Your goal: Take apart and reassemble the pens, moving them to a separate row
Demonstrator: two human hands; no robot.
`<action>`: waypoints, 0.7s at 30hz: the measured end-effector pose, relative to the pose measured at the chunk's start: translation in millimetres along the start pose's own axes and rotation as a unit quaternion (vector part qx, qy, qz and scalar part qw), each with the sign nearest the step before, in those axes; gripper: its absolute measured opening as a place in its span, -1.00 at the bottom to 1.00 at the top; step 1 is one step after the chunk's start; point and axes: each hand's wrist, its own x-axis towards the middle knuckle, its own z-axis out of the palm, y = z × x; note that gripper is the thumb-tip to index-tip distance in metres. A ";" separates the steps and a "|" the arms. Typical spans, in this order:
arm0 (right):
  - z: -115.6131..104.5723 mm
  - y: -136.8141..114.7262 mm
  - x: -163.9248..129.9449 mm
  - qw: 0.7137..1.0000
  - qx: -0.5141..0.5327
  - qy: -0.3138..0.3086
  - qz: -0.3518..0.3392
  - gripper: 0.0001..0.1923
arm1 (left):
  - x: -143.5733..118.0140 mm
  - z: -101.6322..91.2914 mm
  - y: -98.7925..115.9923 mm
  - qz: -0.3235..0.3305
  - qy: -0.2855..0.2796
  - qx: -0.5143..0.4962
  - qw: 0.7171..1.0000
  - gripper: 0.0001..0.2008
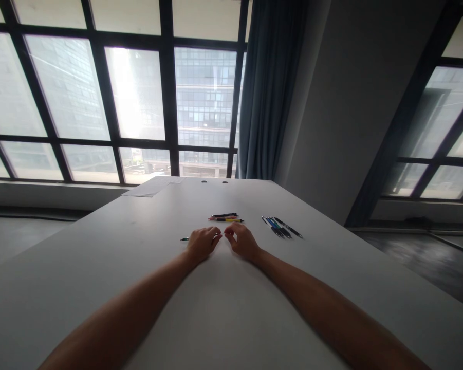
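Note:
My left hand and my right hand meet over the middle of the white table, fingertips pinched and turned toward each other. A thin whitish piece shows in the small gap between them; its kind is too small to make out. Left of my left hand, the end of a pen sticks out, the rest hidden behind the hand. Just beyond the hands lies a small group of pens, among them a yellow and black pen. To the right of my right hand, several pens lie side by side.
White sheets of paper lie at the table's far left corner. Two dark round spots sit near the far edge. Behind are large windows, a blue curtain and a grey pillar.

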 end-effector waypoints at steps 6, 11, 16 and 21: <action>-0.1 -1.1 0.2 1.000 -0.008 -0.016 -0.003 -0.93 | 0.0 -0.6 -0.3 0.012 0.009 -0.003 1.000 -0.78; 0.0 -4.5 1.7 0.998 -0.050 -0.011 0.023 -0.94 | 0.0 -1.2 0.2 0.019 0.003 0.001 1.000 -0.78; 0.6 -5.7 2.2 0.996 -0.084 -0.015 0.038 -0.93 | 0.4 -2.8 1.5 0.018 -0.001 0.008 1.000 -0.77; 2.1 -5.3 3.2 0.994 -0.102 -0.020 0.041 -0.94 | 0.3 -5.2 3.8 0.010 -0.004 0.022 1.000 -0.75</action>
